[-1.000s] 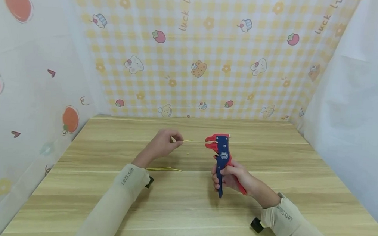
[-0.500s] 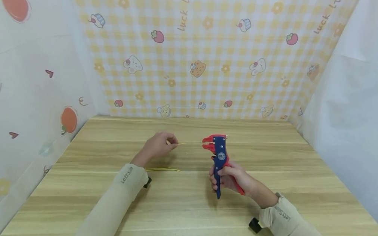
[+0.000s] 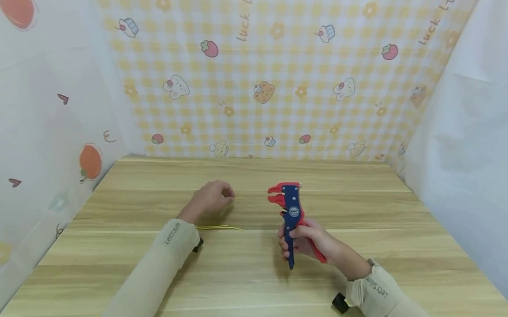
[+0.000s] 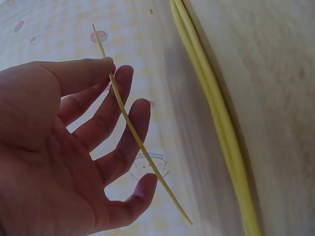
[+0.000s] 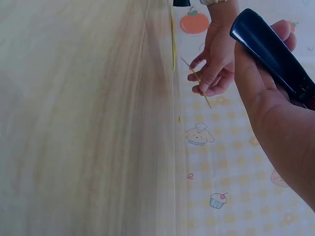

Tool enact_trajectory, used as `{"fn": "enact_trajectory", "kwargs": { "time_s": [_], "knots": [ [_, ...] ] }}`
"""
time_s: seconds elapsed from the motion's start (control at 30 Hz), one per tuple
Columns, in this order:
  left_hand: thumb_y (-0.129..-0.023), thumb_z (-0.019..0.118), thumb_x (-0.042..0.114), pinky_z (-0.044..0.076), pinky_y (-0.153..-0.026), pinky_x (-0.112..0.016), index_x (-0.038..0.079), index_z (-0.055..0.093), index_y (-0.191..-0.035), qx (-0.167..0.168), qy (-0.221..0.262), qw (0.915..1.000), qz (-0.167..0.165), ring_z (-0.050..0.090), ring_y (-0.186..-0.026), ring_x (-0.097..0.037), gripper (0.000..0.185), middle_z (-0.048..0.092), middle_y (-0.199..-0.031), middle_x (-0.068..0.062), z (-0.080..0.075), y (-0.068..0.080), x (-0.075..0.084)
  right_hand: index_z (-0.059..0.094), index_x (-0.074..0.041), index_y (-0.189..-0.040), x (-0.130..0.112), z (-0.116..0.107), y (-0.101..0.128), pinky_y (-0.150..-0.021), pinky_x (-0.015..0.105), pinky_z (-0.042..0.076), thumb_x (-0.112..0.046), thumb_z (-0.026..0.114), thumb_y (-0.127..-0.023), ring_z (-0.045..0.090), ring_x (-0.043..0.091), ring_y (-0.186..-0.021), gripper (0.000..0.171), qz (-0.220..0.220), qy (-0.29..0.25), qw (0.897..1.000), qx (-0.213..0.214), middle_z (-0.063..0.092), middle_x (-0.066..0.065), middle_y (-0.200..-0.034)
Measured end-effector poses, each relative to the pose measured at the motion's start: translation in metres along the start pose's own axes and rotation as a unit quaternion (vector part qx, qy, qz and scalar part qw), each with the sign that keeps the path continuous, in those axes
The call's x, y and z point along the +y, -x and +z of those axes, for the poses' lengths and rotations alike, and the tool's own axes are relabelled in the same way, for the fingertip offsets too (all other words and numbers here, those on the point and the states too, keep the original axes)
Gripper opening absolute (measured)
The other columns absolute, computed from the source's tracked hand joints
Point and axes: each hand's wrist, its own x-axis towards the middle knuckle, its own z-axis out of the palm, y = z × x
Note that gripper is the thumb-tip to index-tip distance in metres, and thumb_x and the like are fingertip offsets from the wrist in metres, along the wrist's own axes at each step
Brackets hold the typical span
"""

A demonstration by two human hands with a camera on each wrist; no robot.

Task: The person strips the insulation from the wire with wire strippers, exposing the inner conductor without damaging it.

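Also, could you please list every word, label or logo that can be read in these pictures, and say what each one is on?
"Luck Life": partly cut off, on the checked backdrop, top middle and top right.
"LetsSim": on the left sleeve cuff.
"LetsSim": on the right sleeve cuff.
Round badge on the wire stripper: too small to read.

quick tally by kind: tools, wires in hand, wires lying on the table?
Wire strippers: 1, red and blue, gripped by the right hand.
Yellow wires in hand: 1, pinched by the left hand.
Yellow wires on the table: 2 in the left wrist view, side by side.
Total: 4
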Motion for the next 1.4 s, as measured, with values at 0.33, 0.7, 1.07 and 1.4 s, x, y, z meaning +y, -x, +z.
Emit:
{"fn": "enact_trajectory", "kwargs": {
  "time_s": [0.33, 0.7, 1.07, 1.4],
  "knots": [
    [-0.086, 0.062, 0.023, 0.04, -0.087, -0.049, 0.019, 0.067, -0.089, -0.029, 0.005, 0.9995, -0.008, 0.056, -0.094, -0.02, 0.007, 0.064, -0.094, 0.005, 0.001, -0.002, -0.005, 0.04, 0.007, -0.109, 0.003, -0.001, 0.001, -0.077, 0.038, 0.049, -0.005, 0.038, -0.087, 0.058, 0.022, -0.076, 0.025, -0.001, -0.006, 1.0, 0.002, 0.056, 0.009, -0.089],
    [-0.085, 0.065, 0.024, 0.039, -0.087, -0.05, 0.019, 0.067, -0.087, -0.039, -0.018, 0.999, -0.013, 0.057, -0.091, -0.02, 0.005, 0.065, -0.091, 0.005, 0.001, -0.008, -0.013, 0.044, 0.0, -0.107, 0.002, 0.0, 0.002, -0.077, 0.036, 0.049, -0.004, 0.037, -0.086, 0.057, 0.02, -0.078, 0.023, -0.003, -0.002, 1.0, 0.005, 0.055, 0.009, -0.091],
    [-0.085, 0.065, 0.021, 0.042, -0.086, -0.048, 0.018, 0.068, -0.085, -0.041, -0.017, 0.999, -0.008, 0.057, -0.093, -0.021, 0.004, 0.066, -0.091, 0.003, 0.003, -0.017, -0.018, 0.044, -0.001, -0.107, 0.002, 0.001, 0.003, -0.077, 0.037, 0.049, -0.005, 0.037, -0.087, 0.057, 0.02, -0.079, 0.022, 0.001, 0.003, 1.0, 0.002, 0.055, 0.009, -0.091],
    [-0.085, 0.065, 0.015, 0.043, -0.085, -0.045, 0.012, 0.068, -0.084, -0.044, -0.004, 0.9989, 0.014, 0.058, -0.088, -0.021, 0.005, 0.066, -0.088, 0.0, 0.003, -0.021, -0.02, 0.045, -0.001, -0.106, 0.003, 0.0, 0.004, -0.077, 0.037, 0.049, -0.006, 0.038, -0.086, 0.058, 0.02, -0.078, 0.021, 0.003, 0.012, 1.0, 0.003, 0.056, 0.008, -0.09]
  ]
}}
